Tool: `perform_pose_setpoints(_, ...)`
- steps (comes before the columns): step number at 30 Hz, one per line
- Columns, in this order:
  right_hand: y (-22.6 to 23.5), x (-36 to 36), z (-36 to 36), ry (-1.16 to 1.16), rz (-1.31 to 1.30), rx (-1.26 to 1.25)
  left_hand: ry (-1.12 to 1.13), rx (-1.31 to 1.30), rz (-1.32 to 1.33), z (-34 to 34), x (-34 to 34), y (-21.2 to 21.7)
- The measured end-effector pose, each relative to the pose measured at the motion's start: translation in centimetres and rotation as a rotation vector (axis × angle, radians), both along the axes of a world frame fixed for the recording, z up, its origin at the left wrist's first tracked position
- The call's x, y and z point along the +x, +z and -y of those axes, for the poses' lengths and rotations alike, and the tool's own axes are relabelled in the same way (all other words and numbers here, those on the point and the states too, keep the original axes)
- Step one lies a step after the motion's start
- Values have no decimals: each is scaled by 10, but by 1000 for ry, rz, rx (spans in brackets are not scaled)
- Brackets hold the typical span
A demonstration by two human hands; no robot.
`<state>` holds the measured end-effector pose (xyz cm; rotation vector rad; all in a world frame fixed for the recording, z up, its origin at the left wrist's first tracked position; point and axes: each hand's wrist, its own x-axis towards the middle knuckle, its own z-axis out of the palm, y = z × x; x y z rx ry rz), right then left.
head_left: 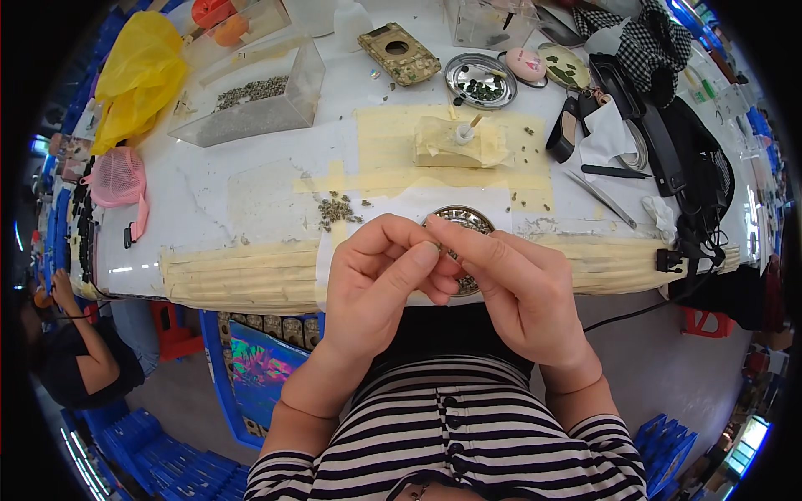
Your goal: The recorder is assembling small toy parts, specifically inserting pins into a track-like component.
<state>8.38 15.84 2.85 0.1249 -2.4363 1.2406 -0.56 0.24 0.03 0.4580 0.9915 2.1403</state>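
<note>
My left hand (373, 280) and my right hand (528, 280) meet in front of me, thumbs and fingertips pinched close together. Between them is a tiny greenish piece, mostly covered by the fingers, so its kind stays unclear. Right below the fingertips sits a round metal dish (465, 210) with a patterned inside, partly hidden by my hands. Left of it, a loose pile of small grey-green pieces (336, 210) lies on white paper. Beyond the dish stands a block wrapped in cream tape (451, 156), bearing a small white cup (464, 134) with a thin stick in it.
A clear plastic box (288, 104) of small pieces stands at the far left, near a yellow plastic bag (140, 75). Farther back are a camouflage-patterned case (401, 52) and a round metal tray (452, 82) of dark green bits. Tweezers (603, 200) lie on the right.
</note>
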Motion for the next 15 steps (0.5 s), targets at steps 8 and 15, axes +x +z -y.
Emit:
perform_pose_setpoints(8,3,1,-1,-17,31,70,-81,17,117,1,-3,0)
perform_pose_setpoints(15,3,2,-2,-29,10,126,6,-24,-13,0,1,4)
